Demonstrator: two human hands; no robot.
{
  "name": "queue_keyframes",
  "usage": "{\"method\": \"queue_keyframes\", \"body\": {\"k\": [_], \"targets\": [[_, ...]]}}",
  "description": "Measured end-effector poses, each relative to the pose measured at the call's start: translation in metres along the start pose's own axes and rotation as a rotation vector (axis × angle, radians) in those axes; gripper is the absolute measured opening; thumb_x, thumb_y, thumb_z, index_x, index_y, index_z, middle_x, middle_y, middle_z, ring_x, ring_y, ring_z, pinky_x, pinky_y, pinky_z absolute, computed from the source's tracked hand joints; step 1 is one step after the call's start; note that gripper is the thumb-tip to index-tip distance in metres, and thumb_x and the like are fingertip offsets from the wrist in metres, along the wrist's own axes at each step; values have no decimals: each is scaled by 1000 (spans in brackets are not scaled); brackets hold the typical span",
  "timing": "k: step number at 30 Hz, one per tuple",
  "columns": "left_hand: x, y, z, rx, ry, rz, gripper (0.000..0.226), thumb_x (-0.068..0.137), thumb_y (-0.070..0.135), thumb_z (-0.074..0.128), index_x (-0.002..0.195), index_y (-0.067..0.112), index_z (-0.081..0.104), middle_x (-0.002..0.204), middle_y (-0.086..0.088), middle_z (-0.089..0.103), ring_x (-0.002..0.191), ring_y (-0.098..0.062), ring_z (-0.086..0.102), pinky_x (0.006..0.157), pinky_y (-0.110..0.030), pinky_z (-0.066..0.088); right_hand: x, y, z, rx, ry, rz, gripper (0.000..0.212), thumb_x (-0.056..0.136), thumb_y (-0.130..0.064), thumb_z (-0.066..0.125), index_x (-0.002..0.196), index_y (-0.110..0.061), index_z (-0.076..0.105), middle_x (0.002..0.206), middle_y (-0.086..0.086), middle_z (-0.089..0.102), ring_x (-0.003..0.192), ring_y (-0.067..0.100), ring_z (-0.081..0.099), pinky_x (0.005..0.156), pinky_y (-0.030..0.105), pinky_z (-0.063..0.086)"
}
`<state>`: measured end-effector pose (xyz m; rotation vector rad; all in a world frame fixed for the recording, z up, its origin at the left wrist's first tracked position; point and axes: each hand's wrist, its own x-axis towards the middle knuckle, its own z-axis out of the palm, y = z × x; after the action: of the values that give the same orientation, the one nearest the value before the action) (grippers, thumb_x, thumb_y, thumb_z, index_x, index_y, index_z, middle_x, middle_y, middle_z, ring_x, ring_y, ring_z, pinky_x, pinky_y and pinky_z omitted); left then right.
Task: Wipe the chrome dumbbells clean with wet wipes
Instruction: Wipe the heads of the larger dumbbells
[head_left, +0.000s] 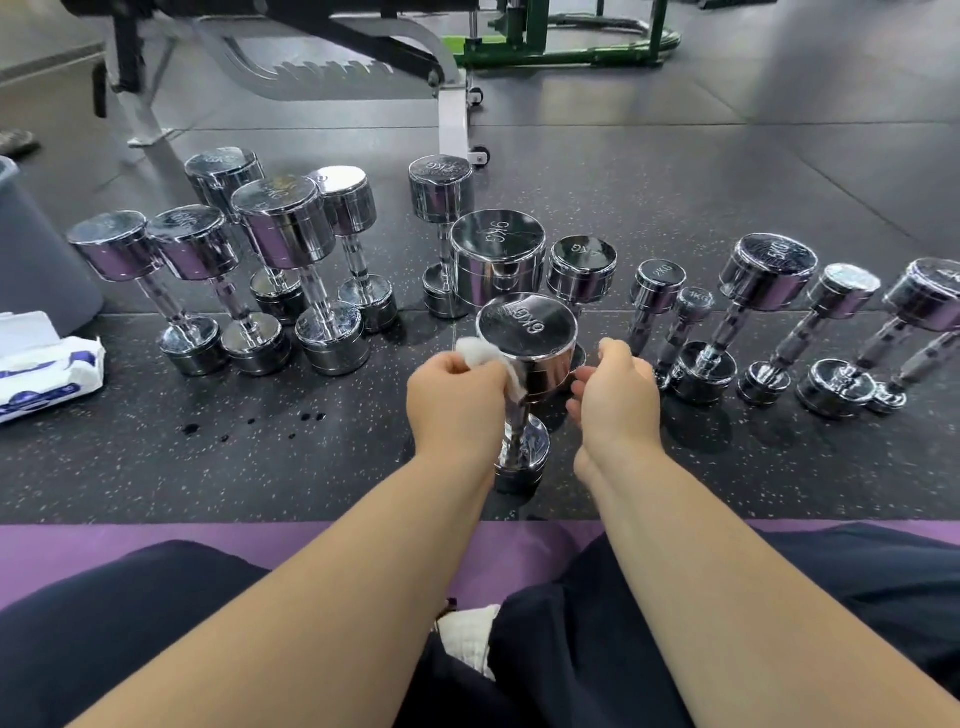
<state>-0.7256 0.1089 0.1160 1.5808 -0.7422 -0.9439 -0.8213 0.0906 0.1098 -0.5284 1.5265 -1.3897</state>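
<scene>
A dumbbell (527, 332) stands on end on the floor (675, 467) in the centre of the frame. Its top face is marked 6KG and its lower head sits just above the purple mat (78, 545). The left hand (457, 400) curls its fingers round a crumpled white wipe (480, 352) and holds it against the left side of the top head, near where the head meets the handle. The right hand (618, 395) is at the other side of that head, fingers loosely curled and holding nothing. Their tips lie just beside the chrome; whether they touch it cannot be told.

Right behind stands a 9KG dumbbell (498, 249), also on end, with smaller ones close on either side. At centre left a cluster (280, 234) of upright dumbbells stands packed together. At centre right a row (779, 291) of dumbbells runs to the frame's edge, each on end and leaning outward in this wide view.

At the left edge lies an open pack (52, 369) of wipes, white with blue print, and above it is a grey bin (36, 249). A few dark drops (249, 423) dot the floor between the pack and the left hand. A bench (322, 57) with a white foot fills the upper left and top centre, and a green frame (561, 41) stands beside it at the top. Along the bottom edge, legs in dark trousers rest on the mat, with a white cloth (467, 644) between them.
</scene>
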Motion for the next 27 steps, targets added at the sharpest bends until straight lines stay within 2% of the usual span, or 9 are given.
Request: {"method": "queue_keyframes", "body": {"k": [2,4,9,12,14,19,23,25,27], "targets": [[0,1,-1,62,-29,65,6,73,4,62,67,2,62,58,1,52,46,-9,35,40,-16,30,1,-1,0,9,-5,-13,15,98,-35,43,93,-24,52,86,-2,55,78,14,50,71,30,40],[-2,-4,-1,111,-40,24,20,74,5,64,57,12,55,54,4,48,47,-12,36,38,-18,29,0,-1,1,-8,-13,-35,19,99,-36,41,94,-23,53,86,-3,54,78,13,48,71,30,38],[-7,-3,6,90,-65,123,15,73,11,66,64,15,54,61,4,53,57,-16,44,55,-29,39,1,0,3,-4,-18,-31,19,100,-36,40,89,-25,51,84,-3,53,78,14,49,74,31,40],[-10,-15,10,109,-68,48,31,75,14,70,56,18,45,51,8,47,53,-16,39,53,-29,33,1,0,4,28,-13,-11,18,99,-37,42,90,-24,52,84,-2,54,75,13,50,70,30,41],[-12,-19,12,103,-55,12,31,75,13,71,56,18,47,47,11,45,50,-14,37,52,-28,30,1,0,5,28,-23,-5,19,99,-37,42,89,-24,53,85,-2,55,77,13,52,70,30,42],[9,-10,7,-36,91,43,10,70,9,62,64,17,59,67,-1,64,63,-20,56,62,-32,48,5,1,3,52,-34,6,22,100,-39,40,100,-23,55,88,-5,57,85,12,55,78,30,43],[15,-14,3,50,71,99,16,76,7,62,66,19,58,65,4,59,62,-18,47,58,-29,39,3,1,7,80,-76,16,20,100,-37,41,100,-24,55,86,-4,60,82,12,58,84,32,48],[14,-13,6,58,82,224,13,77,11,60,74,23,58,79,-1,63,66,-15,50,65,-31,44,4,2,10,84,-87,12,19,100,-37,41,93,-25,54,87,-2,61,83,15,58,90,37,50],[16,-17,8,101,88,228,13,80,13,56,77,25,54,88,-3,62,74,-20,53,71,-34,46,7,5,11,70,-88,1,21,97,-42,40,91,-28,55,93,-1,61,90,18,57,98,43,49]]}}
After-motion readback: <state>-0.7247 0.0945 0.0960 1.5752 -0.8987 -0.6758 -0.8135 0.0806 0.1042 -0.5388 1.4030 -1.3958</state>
